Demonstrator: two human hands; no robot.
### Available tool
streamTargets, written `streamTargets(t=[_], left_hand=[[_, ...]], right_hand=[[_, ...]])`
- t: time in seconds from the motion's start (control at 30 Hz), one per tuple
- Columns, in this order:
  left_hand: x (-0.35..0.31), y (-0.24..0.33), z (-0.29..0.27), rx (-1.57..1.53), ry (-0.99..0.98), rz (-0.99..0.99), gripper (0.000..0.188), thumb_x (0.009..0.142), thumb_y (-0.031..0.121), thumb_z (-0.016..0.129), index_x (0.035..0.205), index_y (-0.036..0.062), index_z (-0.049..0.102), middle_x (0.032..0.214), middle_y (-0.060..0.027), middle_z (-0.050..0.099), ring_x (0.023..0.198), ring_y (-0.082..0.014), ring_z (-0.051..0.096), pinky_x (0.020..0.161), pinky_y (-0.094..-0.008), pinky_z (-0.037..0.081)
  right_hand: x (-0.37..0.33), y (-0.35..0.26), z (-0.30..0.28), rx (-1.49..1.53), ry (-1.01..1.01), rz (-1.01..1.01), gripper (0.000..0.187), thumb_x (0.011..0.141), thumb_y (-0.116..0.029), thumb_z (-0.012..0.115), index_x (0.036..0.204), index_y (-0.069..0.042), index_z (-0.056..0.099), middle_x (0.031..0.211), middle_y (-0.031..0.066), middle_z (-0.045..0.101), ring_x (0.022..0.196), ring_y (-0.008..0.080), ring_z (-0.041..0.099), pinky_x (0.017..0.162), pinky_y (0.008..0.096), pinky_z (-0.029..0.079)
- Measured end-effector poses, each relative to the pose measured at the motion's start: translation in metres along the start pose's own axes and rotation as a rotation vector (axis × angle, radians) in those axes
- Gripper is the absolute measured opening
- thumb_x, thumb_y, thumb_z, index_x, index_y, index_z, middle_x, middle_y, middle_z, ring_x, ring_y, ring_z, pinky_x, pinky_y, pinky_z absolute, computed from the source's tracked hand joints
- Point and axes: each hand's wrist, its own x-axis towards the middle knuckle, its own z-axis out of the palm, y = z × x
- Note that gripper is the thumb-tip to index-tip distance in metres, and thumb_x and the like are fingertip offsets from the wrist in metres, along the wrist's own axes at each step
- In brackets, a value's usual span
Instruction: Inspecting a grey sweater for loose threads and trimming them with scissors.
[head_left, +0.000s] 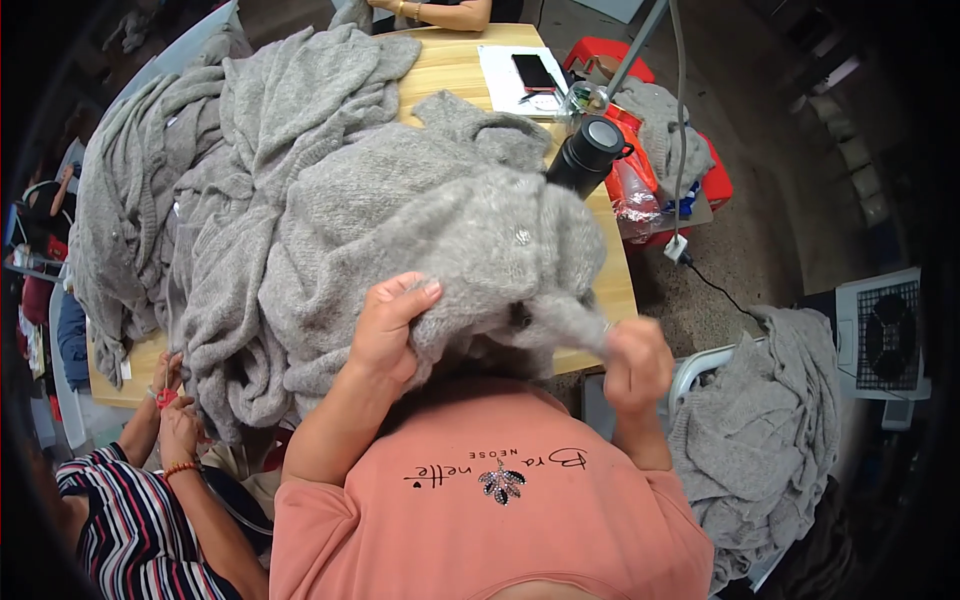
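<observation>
A grey fuzzy knit garment [470, 230] lies bunched at the table's near edge, right in front of me. On its band shows a shiny round button [522, 237]; a dark round spot lower down may be another button or a hole. My left hand [388, 325] pinches the garment's near edge, thumb on top and fingers underneath. To the right, my right hand [638, 365] is closed on a narrow pulled-out piece of the same garment, slightly blurred. Whatever lies inside the right hand's fingers is hidden.
More grey knits [150, 170] cover the left of the wooden table [440, 70]. A black flask [590, 155] and a phone [533, 72] on paper stand at the right. Grey knits [760, 430] fill a rack beside me. Co-workers' hands [180, 425] are at left and far side.
</observation>
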Motion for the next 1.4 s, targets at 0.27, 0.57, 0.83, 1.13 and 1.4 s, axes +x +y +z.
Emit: streamTargets(t=[0.27, 0.57, 0.83, 1.13, 1.4], left_hand=[[-0.007, -0.011, 0.037, 0.260, -0.023, 0.136, 0.005, 0.078, 0.003, 0.060, 0.075, 0.0002, 0.058, 0.065, -0.0027, 0.058, 0.055, -0.0050, 0.051, 0.048, -0.0202, 0.042], [-0.009, -0.024, 0.029, 0.968, -0.348, 0.389, 0.006, 0.069, 0.003, 0.063, 0.071, -0.0001, 0.059, 0.062, -0.0024, 0.057, 0.060, -0.0075, 0.051, 0.055, -0.0243, 0.042], [-0.010, -0.019, 0.014, 0.099, -0.116, -0.028, 0.004, 0.074, 0.002, 0.062, 0.076, -0.0013, 0.060, 0.072, -0.0073, 0.063, 0.064, -0.0097, 0.058, 0.056, -0.0220, 0.046], [-0.003, -0.026, 0.017, 0.095, -0.102, 0.069, 0.006, 0.081, 0.001, 0.057, 0.077, -0.0010, 0.062, 0.072, -0.0028, 0.061, 0.064, -0.0056, 0.054, 0.057, -0.0189, 0.042], [-0.013, -0.018, 0.016, 0.431, -0.076, 0.117, 0.013, 0.084, 0.008, 0.057, 0.081, -0.0013, 0.064, 0.067, 0.0007, 0.059, 0.056, -0.0029, 0.051, 0.048, -0.0180, 0.040]], right_hand=[[0.035, -0.023, 0.021, 0.271, -0.712, -0.349, 0.010, 0.068, -0.011, 0.054, 0.077, -0.007, 0.054, 0.061, 0.0009, 0.041, 0.049, 0.0151, 0.045, 0.046, 0.0276, 0.037], [0.044, -0.014, 0.046, 0.372, -0.126, -0.468, 0.021, 0.065, -0.003, 0.060, 0.086, -0.003, 0.057, 0.081, 0.0080, 0.058, 0.059, 0.0162, 0.055, 0.047, 0.0248, 0.038], [0.044, 0.001, 0.049, 0.617, -0.332, -0.179, 0.023, 0.062, 0.006, 0.055, 0.083, -0.002, 0.057, 0.078, 0.0104, 0.058, 0.058, 0.0231, 0.057, 0.046, 0.0297, 0.045], [0.029, -0.002, 0.069, 0.456, -0.177, -0.276, 0.018, 0.065, 0.004, 0.057, 0.082, 0.000, 0.053, 0.074, 0.0115, 0.058, 0.054, 0.0202, 0.055, 0.043, 0.0294, 0.041], [0.038, -0.006, 0.069, 0.389, -0.228, -0.332, 0.016, 0.065, 0.005, 0.057, 0.081, 0.000, 0.055, 0.078, 0.0125, 0.058, 0.055, 0.0234, 0.056, 0.044, 0.0295, 0.043]])
